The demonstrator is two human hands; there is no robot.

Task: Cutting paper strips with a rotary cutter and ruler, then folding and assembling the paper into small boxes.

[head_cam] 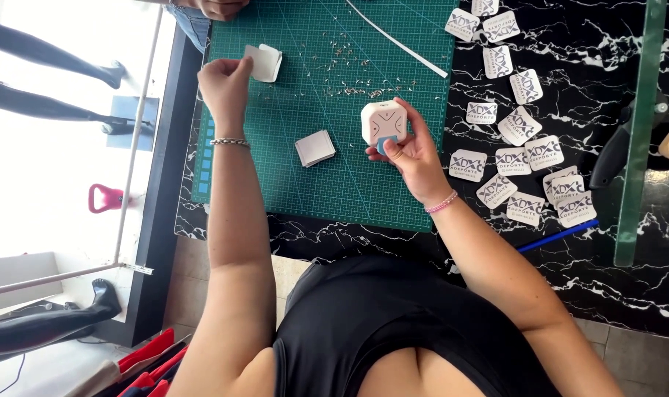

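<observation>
surface: black marble-patterned table (613, 287) carrying a green cutting mat (319, 169), centre of the frame.
right hand: right hand (411, 151), centre, closed around a white corner-rounder punch (383, 121), thumb on its blue tab.
loose stack: small stack of white cards (315, 148) lies on the mat between the hands, untouched.
left hand: left hand (224, 82), upper left, fingers pinched shut on a few white cards (264, 62).
step: judged mid corner-trimming; the next move seems to call for squaring a card corner into the punch slot.
far: paper trimmings (349, 70) on the mat; printed square stickers (522, 151) spread at upper right; white paper strip (397, 40) at top.
</observation>
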